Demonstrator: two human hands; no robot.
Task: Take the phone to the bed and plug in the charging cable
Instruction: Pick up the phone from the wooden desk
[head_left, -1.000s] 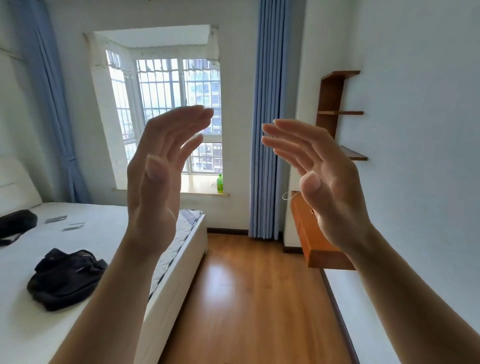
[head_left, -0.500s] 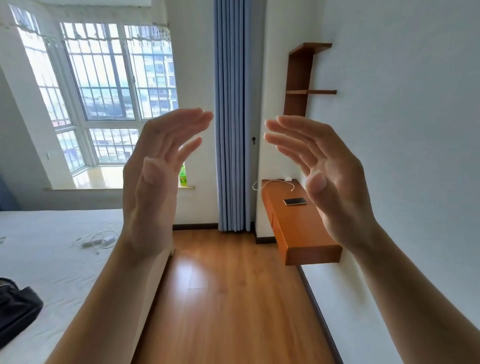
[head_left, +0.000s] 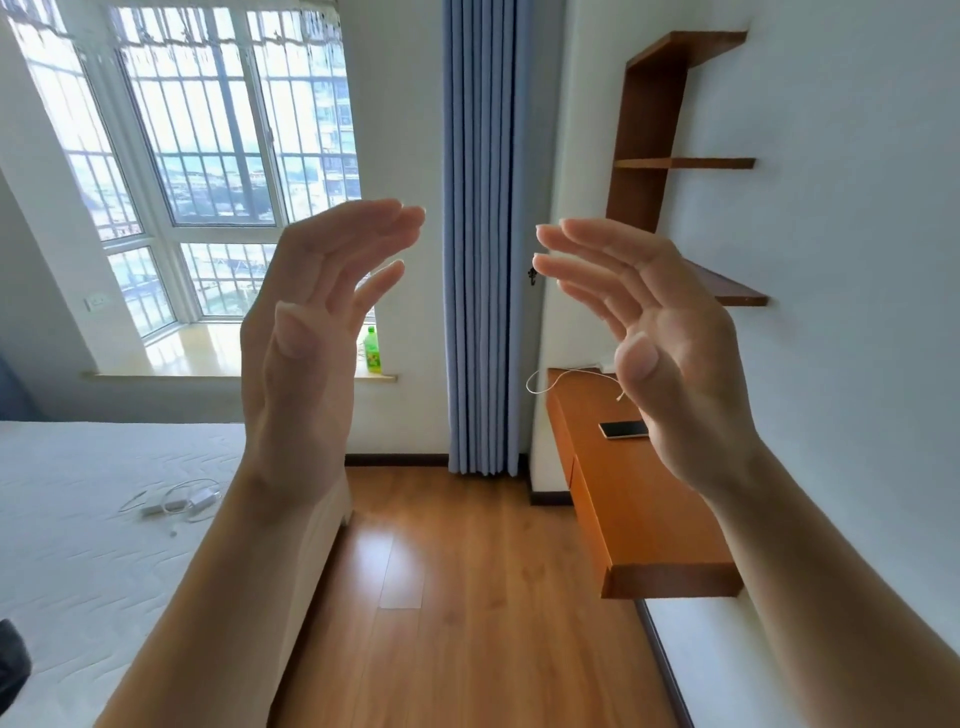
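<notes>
A dark phone (head_left: 622, 429) lies flat on the orange wall-mounted desk (head_left: 654, 519) at the right, partly behind my right hand (head_left: 654, 343). A white charging cable with its adapter (head_left: 179, 501) lies coiled on the white bed (head_left: 78, 545) at the left. My left hand (head_left: 317, 332) and my right hand are both raised in front of me, palms facing each other, fingers apart and holding nothing. Another thin white cable (head_left: 558, 379) hangs over the desk's far end.
A wooden floor (head_left: 467, 597) runs between bed and desk. Behind stand a barred window, a sill with a green bottle (head_left: 372, 352), a blue curtain (head_left: 483, 234) and brown wall shelves (head_left: 675, 166). A dark object (head_left: 13, 665) lies at the bed's left edge.
The view has swung right and moved closer to the window and desk. The phone and the bed's cable came into view. Both hands stay raised and empty.
</notes>
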